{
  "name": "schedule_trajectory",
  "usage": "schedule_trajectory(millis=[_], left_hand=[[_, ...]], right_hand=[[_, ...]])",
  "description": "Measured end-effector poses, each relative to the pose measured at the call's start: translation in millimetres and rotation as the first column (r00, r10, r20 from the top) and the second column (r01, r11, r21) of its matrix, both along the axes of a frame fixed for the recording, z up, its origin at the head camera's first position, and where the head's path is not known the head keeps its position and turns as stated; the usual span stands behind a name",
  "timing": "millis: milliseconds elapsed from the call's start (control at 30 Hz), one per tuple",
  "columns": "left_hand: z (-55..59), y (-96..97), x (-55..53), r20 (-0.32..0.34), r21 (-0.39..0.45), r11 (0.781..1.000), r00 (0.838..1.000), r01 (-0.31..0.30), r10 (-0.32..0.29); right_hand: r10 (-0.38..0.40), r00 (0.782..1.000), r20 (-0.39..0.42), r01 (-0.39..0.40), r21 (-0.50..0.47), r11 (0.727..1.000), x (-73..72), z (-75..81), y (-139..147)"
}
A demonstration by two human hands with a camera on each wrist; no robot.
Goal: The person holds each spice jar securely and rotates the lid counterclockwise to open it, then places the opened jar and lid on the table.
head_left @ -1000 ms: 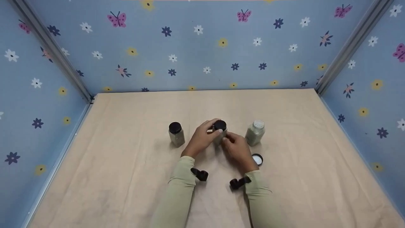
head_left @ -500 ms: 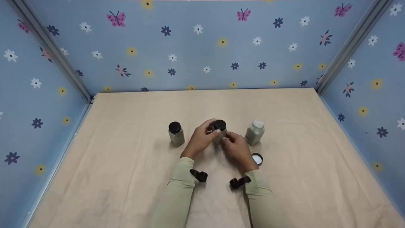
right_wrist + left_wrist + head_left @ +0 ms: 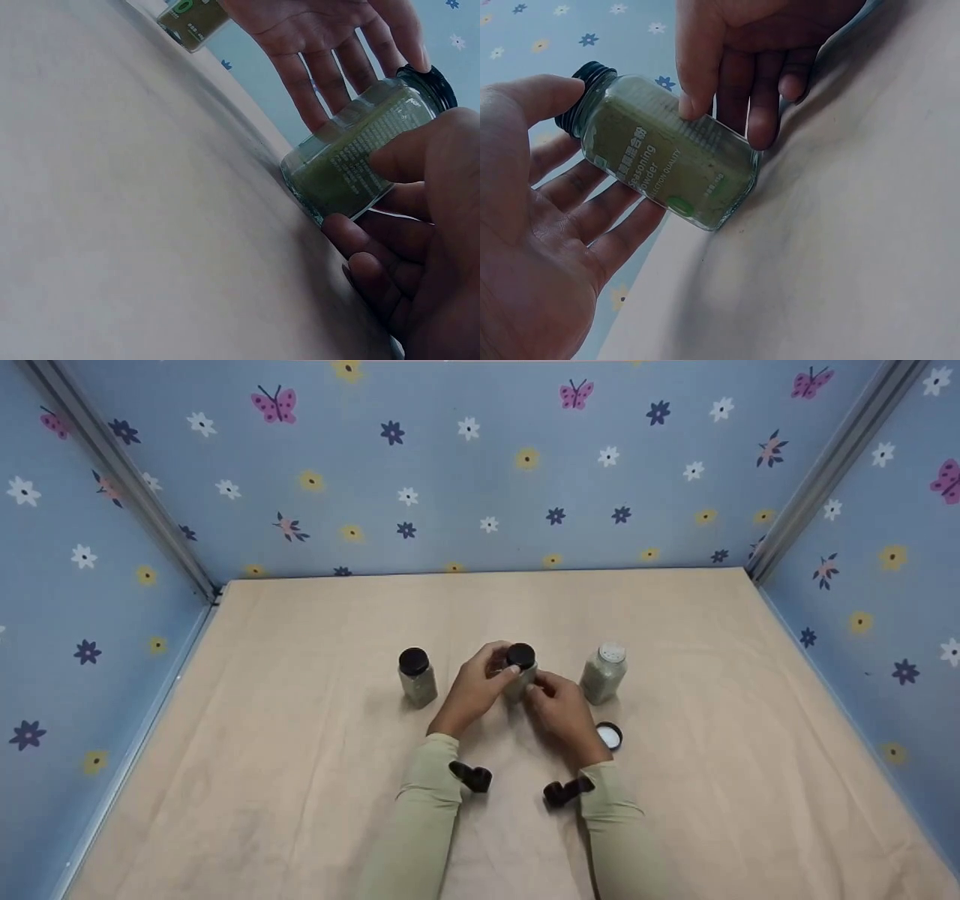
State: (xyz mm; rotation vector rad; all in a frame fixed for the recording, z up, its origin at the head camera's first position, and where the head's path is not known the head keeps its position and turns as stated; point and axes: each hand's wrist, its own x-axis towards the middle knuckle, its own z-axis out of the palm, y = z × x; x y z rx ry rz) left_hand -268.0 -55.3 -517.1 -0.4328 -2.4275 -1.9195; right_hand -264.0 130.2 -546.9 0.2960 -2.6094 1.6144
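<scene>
A glass seasoning powder bottle [image 3: 667, 150] with a black cap [image 3: 520, 655] stands between both hands, greenish powder inside. My left hand [image 3: 476, 690] holds it near the top, thumb at the cap and fingers reaching behind the glass. The right hand [image 3: 561, 709] grips the lower body, its thumb [image 3: 405, 156] on the printed side. Left of the hands stands a similar capped bottle [image 3: 418, 682]. To their right is a bottle without its cap [image 3: 604, 679], showing a white perforated top. A loose black cap [image 3: 610, 736] with white lining lies beside the right wrist.
A beige cloth [image 3: 262, 720] covers the table. Blue walls [image 3: 480, 472] with flowers and butterflies close off the back and both sides. Each wrist carries a small black camera mount [image 3: 472, 776].
Hands and bottles hold nearly the same places. The whole head view has shifted very slightly.
</scene>
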Motion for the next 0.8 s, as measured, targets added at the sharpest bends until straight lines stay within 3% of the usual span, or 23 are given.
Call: schedule_trajectory(millis=[533,800], left_hand=[[0.0,-0.2,2.1,0.044,0.03,1.0,0.999,-0.007,0.006],[-1.8,2.0,2.3,0.025,0.037,0.999,0.999,-0.02,0.02]], right_hand=[[-0.001,0.999,0.032,0.001,-0.001,1.0,0.5,0.6,-0.7],[-0.009,1.0,0.017,0.009,0.007,1.0,-0.1,1.1,-0.7]])
